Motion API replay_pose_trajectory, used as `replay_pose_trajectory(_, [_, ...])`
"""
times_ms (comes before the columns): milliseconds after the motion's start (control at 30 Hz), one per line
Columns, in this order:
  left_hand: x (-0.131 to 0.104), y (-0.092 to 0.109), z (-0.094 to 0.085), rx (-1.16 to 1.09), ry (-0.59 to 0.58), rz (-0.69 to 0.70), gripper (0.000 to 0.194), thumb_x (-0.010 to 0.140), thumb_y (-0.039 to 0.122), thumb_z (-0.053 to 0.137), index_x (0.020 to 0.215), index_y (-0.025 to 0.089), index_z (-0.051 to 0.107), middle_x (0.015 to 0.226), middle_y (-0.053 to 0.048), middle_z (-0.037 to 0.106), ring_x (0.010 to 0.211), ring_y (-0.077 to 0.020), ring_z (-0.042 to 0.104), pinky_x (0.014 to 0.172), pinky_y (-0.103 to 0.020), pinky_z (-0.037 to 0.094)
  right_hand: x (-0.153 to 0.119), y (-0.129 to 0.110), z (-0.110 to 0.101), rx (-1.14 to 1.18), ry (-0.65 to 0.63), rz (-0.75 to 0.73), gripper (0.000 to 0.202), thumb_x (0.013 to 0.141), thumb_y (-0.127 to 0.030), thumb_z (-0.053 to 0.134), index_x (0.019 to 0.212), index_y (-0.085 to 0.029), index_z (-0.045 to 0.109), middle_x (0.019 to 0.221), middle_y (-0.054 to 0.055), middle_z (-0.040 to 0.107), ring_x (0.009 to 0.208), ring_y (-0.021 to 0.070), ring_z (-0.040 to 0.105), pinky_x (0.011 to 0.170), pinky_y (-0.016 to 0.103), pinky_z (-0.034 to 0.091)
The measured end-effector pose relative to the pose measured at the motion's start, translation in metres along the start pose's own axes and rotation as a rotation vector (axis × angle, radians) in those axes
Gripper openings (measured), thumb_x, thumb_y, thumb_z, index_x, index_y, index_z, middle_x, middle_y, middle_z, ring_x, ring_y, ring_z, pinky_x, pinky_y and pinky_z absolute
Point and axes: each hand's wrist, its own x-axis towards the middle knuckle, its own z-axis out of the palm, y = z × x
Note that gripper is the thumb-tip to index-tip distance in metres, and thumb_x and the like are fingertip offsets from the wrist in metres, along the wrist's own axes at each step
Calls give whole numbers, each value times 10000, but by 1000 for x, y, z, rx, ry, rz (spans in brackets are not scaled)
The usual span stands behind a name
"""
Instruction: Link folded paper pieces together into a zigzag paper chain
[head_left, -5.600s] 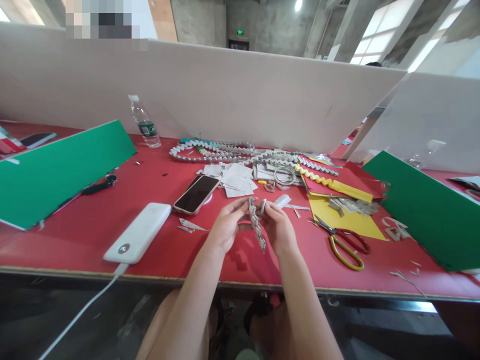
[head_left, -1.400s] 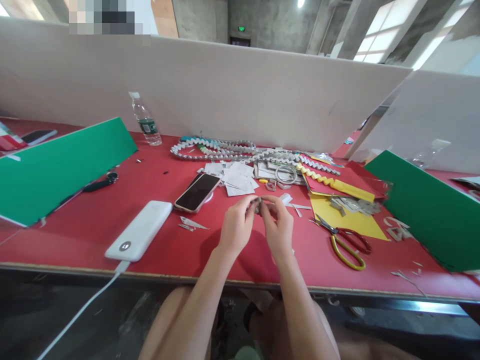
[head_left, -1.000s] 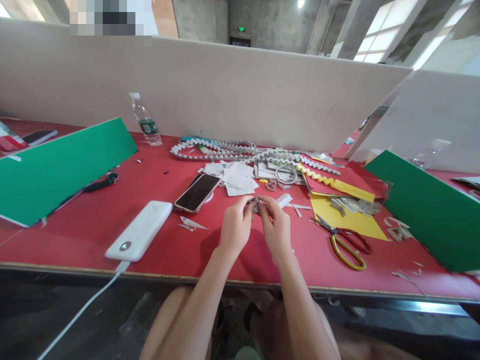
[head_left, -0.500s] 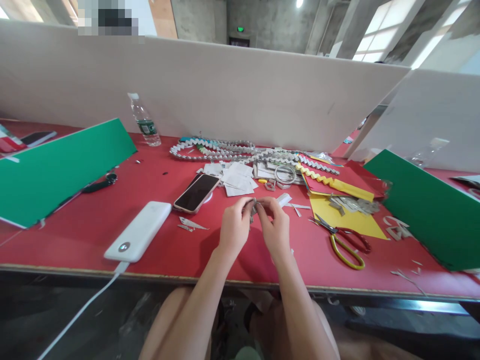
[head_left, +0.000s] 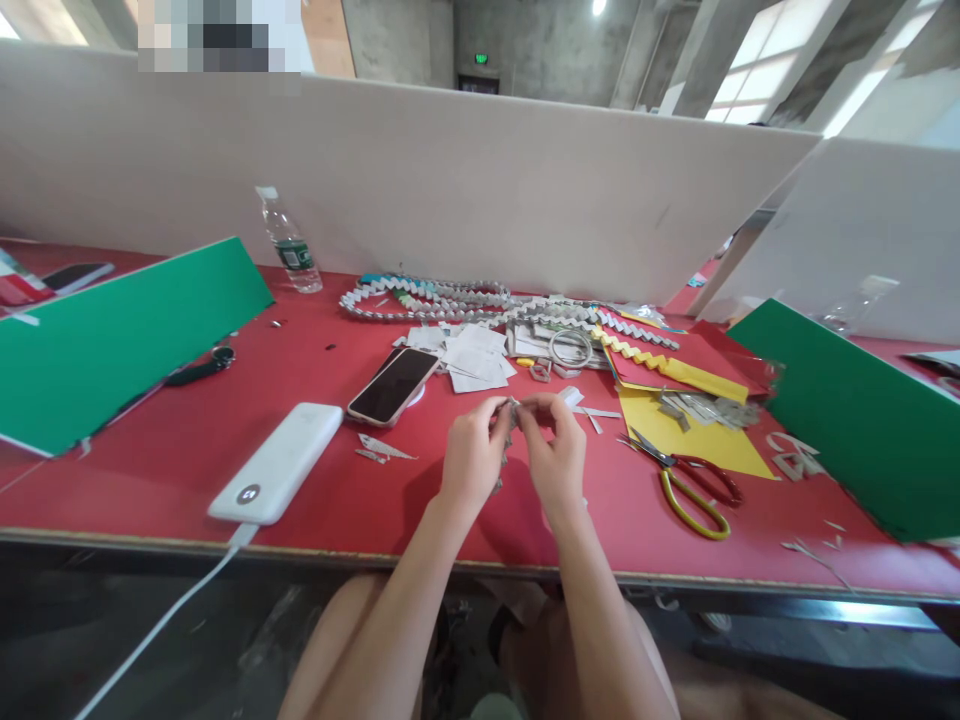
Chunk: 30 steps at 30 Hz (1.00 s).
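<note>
- A short grey folded-paper chain sits pinched between your two hands, just above the red table, near its front edge and in the middle of the view.
- Your left hand is closed around the chain's upper end, fingertips curled in tight.
- Your right hand meets it from the other side, thumb and fingers nipped narrow on the same end; most of the chain is hidden behind your fingers.
- As a judgement: the piece in your hands is only a few links long, while long finished zigzag chains lie along the far side of the table, so this one looks early on.
- Loose folded links wait on a yellow sheet, and cut white paper slips lie in a flat pile.
- Yellow-handled scissors lie to your right, blades shut.
- A dark glossy phone and a smooth white power bank lie to your left.
- Matt green boards flank the table on both sides.
</note>
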Motion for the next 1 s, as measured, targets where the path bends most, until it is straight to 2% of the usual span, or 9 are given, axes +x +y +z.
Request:
replay_pose_trajectory(200, [-1,2,0,-51,-15,8,268,877,363,403,943,180,586,527,26,528,363,-71,460,416,-177,347,1,-5,-3,22,-3,53,75,800,-244,504,830,-188,544,778,12,597,707,136,570,611,249,447])
replay_pose_trajectory(333, [-1,2,0,11,2,44,271,884,351,395,942,174,592,544,16,554,370,-74,465,427,-182,350,0,-5,-2,21,14,55,70,795,-258,512,814,-193,530,768,6,587,700,133,561,625,253,447])
replay_pose_trajectory(500, [1,-1,1,147,58,131,248,882,301,413,944,180,620,637,-25,635,518,-117,563,531,-205,399,0,-5,-3,19,6,65,69,793,-264,511,805,-196,520,763,5,582,687,132,552,623,255,444])
replay_pose_trajectory(633, [3,-6,1,109,91,166,220,862,262,454,972,198,633,803,-48,688,691,-156,623,633,-232,443,1,-5,-5,24,-1,68,60,792,-258,507,798,-198,508,759,4,574,681,131,550,619,256,442])
replay_pose_trajectory(833, [3,-8,2,-6,101,114,215,838,245,483,963,194,651,885,-62,697,782,-182,643,693,-255,479,1,3,-2,28,40,49,73,785,-269,517,787,-203,487,732,-6,555,667,129,541,608,251,435])
replay_pose_trajectory(1000, [5,-8,2,-176,98,-1,195,812,241,511,910,169,664,880,-71,698,804,-184,645,726,-268,493,1,6,0,24,41,40,69,778,-260,520,774,-205,478,712,-15,545,664,127,540,621,254,431])
